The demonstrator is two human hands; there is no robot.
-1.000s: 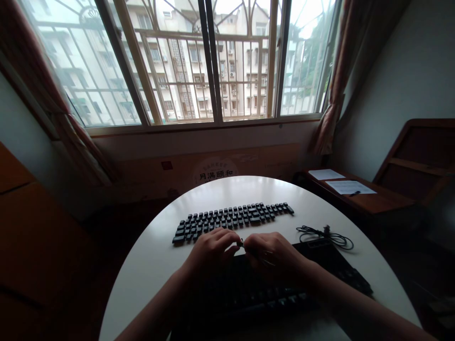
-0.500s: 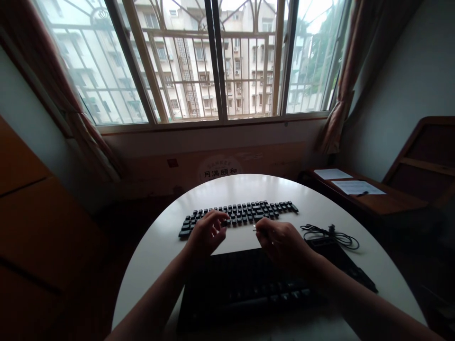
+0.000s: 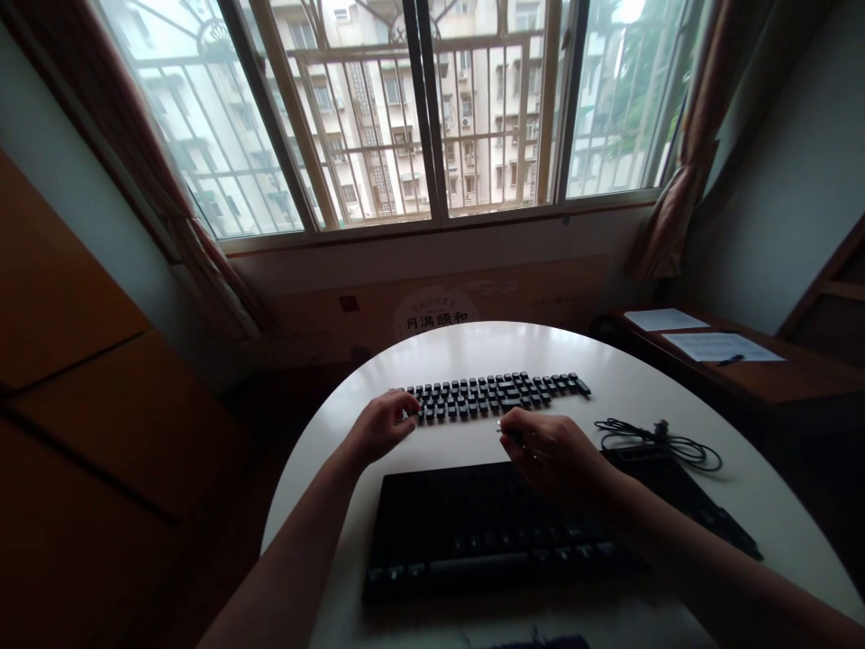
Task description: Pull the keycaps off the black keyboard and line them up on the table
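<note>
My left hand [image 3: 384, 427] is at the left part of a group of loose black keycaps [image 3: 473, 397]. Its thumb and fingers are curled together around a keycap there, partly hidden by the fingers. My right hand [image 3: 550, 451] is closed on a small tool with a thin metal tip [image 3: 498, 425], most of which the fingers cover. That hand hovers over the back edge of a black keyboard [image 3: 439, 505]. Keycaps show along the keyboard's front rows; its back part is too dark to make out.
A coiled black cable [image 3: 666, 443] and a flat black piece [image 3: 696, 505] lie to the right on the round white table [image 3: 324, 469]. Beyond, papers [image 3: 723, 346] and a pen [image 3: 731, 360] rest on a wooden surface. A barred window [image 3: 432, 135] is ahead.
The view has shifted, so the table appears further right. My left hand has moved left along the keycaps and its fingers have closed. My right hand keeps its grip on the tool.
</note>
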